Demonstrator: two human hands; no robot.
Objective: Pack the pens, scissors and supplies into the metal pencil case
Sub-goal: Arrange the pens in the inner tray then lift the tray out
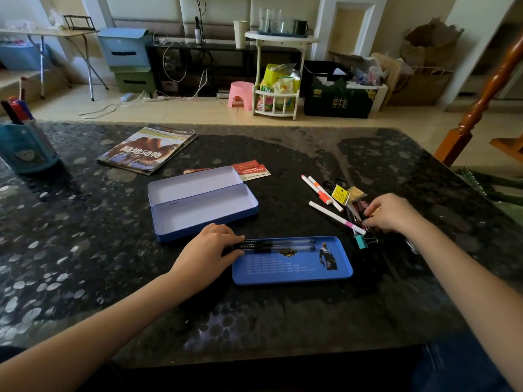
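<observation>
A: What could go wrong from here?

B: The left hand [210, 247] pinches the capped ends of 3 black pens [278, 246] lying on the blue tray [291, 267], an insert that sits on the table [283, 321] apart from the case. If the fingers let the barrels roll, I judge they could slide off the shallow rim.

A: And the right hand [392, 213]?

B: Its fingers curl into the pile [356, 210] of supplies, apparently closing on something small; I cannot tell what. The 2 hands are well apart. The pile is tangled, so pulling 1 item may drag the white marker [336, 217] or the teal clip [360, 241] along with it.

A: Where is the case [198, 205]?

B: Open, empty, lid back, just beyond the left hand. The scissors [335, 183] lie at the far edge of the pile, half hidden under 2 orange-tipped markers [319, 190], easy to overlook.

A: Any writing?

B: The magazine [147, 149] reads "陆地动物". A green box [339, 101] on the floor shows "纯牛奶". The tray has rows of print too small to read, plus a figure of a player. A yellow tag [340, 195] in the pile is illegible.
</observation>
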